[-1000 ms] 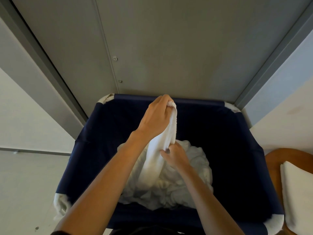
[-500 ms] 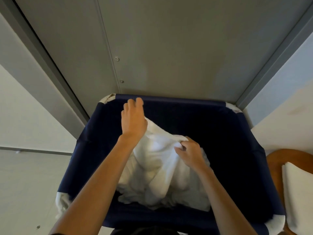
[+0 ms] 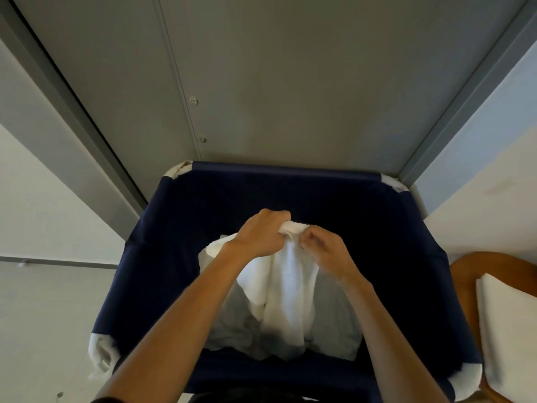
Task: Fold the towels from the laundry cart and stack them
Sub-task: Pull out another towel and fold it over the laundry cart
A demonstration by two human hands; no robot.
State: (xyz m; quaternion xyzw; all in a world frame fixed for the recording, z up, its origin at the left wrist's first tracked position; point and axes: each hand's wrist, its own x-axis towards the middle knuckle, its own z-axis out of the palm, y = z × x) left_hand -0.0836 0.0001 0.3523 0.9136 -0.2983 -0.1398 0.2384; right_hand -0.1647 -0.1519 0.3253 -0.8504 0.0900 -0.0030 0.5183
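A white towel [image 3: 286,289] hangs over the dark blue laundry cart [image 3: 162,257], lifted above the heap of white towels [image 3: 334,321] at the cart's bottom. My left hand [image 3: 261,235] grips the towel's top edge with curled fingers. My right hand [image 3: 322,248] pinches the same edge just to the right, so both hands sit close together. The towel drapes down between my forearms. The lower part of the heap is partly hidden by the hanging towel.
A grey metal wall panel [image 3: 290,82] rises behind the cart. At the right edge stands a wooden surface [image 3: 470,274] with a folded white towel [image 3: 511,333] on it. White corner pads [image 3: 101,353] mark the cart's corners.
My left hand has gone from flat and open above the towel to gripping its top edge. My right hand moved up and left to meet it, lifting the towel.
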